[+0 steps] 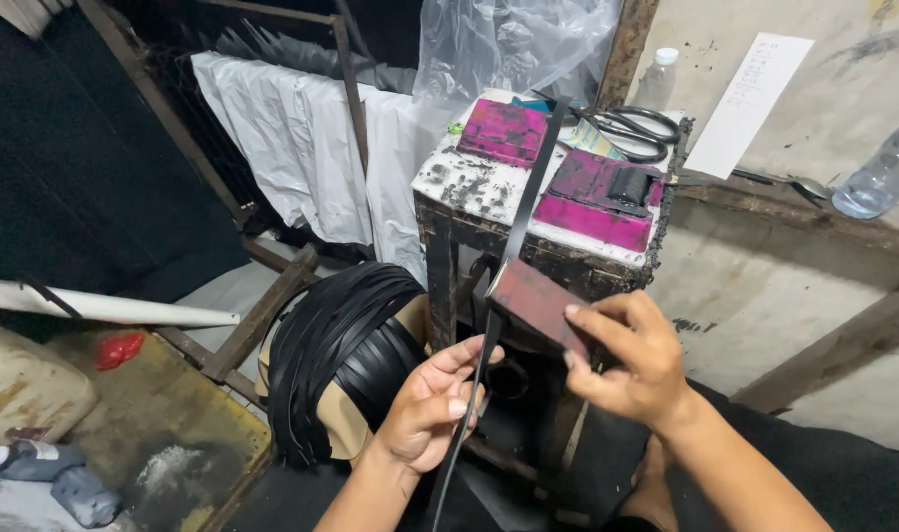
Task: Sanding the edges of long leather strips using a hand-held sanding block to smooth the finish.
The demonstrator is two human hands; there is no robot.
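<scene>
Left hand [425, 409] has its grip pinched on a long black strap [513, 232], thumb and fingers pressed together around it low in the view. Right hand [632, 360] has its grip closed on a flat dark red block [533, 300], fingers curled over its near edge, and the block touches the strap just above the left hand. From there the strap runs up and away, across the front edge of a small stained tabletop [489, 187], and down past the left wrist out of view.

On the tabletop lie two magenta-stained pads [504, 130] [592, 202], the farther one to the left of the strap and the nearer to its right, with black scissors [637, 128] behind them and a clear plastic bag [513, 39] hanging above. A bundle of looped black straps [341, 345] sits beside the left hand, against the table's leg. White plastic sheeting [302, 138] drapes over a rusty metal frame farther left. A paper sheet [750, 103] is fixed to the bare concrete wall, and a plastic bottle [878, 167] rests on a ledge at right.
</scene>
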